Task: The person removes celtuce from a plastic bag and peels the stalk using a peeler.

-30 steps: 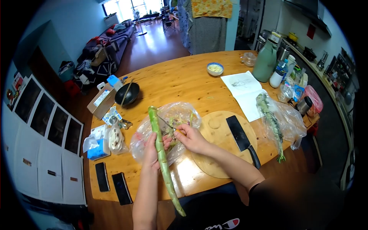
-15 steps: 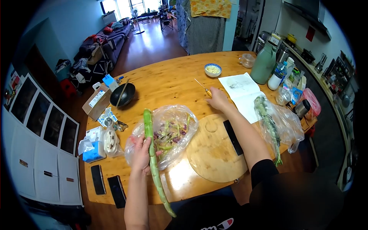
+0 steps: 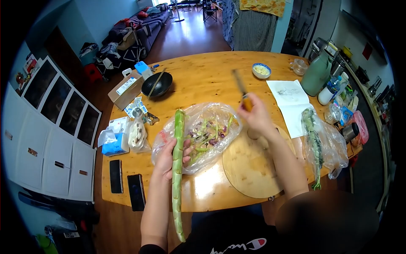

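Note:
My left hand (image 3: pixel 166 161) is wrapped around a long, pale green celtuce stem (image 3: pixel 178 178), held nearly upright with its lower end toward my body. In my right hand (image 3: pixel 259 115), a small knife (image 3: pixel 240 81) with an orange-brown handle points up and away; the blade is blurred. Behind the stem an opened clear plastic bag (image 3: pixel 232 127) holds green and purplish peelings. Below my right hand lies a round wooden cutting board (image 3: pixel 243 171), partly hidden by my forearm.
On the right are an open notebook (image 3: pixel 292 106), bagged leafy greens (image 3: pixel 314 139) and a green thermos (image 3: pixel 316 74). A small bowl (image 3: pixel 261 71) sits at the back. To the left stand a black bowl (image 3: pixel 157 84), a tissue pack (image 3: pixel 115 144) and two phones (image 3: pixel 136 192).
My right hand has lifted the knife off the table and brought it nearer, its blade now pointing up. The stem has turned more upright. The whole view has shifted with my head.

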Demonstrator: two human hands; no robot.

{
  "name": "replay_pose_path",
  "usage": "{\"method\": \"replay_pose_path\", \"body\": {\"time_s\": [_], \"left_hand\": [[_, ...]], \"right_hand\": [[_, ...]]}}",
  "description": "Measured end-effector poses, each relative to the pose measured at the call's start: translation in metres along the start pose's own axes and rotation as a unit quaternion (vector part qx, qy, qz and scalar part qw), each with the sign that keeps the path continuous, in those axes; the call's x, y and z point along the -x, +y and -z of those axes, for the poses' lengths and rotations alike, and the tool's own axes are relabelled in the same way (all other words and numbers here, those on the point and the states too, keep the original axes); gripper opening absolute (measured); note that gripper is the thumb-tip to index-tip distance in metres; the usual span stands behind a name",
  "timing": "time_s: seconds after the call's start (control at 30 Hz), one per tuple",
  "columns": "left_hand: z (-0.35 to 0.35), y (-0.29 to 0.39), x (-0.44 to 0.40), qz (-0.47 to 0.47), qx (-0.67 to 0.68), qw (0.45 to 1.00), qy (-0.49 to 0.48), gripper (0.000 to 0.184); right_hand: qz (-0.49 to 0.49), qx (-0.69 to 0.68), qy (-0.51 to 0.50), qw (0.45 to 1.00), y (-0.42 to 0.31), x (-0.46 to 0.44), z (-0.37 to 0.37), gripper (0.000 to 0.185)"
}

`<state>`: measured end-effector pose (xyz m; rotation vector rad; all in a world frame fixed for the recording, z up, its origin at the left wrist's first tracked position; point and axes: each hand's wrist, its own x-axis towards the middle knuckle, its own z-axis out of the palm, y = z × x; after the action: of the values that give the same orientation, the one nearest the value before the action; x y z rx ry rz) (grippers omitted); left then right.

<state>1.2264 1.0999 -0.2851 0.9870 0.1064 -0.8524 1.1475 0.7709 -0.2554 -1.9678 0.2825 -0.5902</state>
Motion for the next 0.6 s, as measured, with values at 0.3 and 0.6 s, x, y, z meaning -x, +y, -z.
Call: {"method": "replay_pose_path", "body": {"time_s": [0.3, 0.6], "left_hand": [[-0.003, -0.003, 0.0, -0.008, 0.031, 0.999, -0.032, 0.038], [-0.001, -0.013, 0.006, -0.023, -0.006, 1.0, -0.014, 0.034]], "right_hand": [[0.0, 0.009, -0.181, 0.983, -0.04, 0.069, -0.107, 0.045], [-0.029, -0.022, -0.099, 0.994, -0.035, 0.078, -0.123, 0.029]]}}
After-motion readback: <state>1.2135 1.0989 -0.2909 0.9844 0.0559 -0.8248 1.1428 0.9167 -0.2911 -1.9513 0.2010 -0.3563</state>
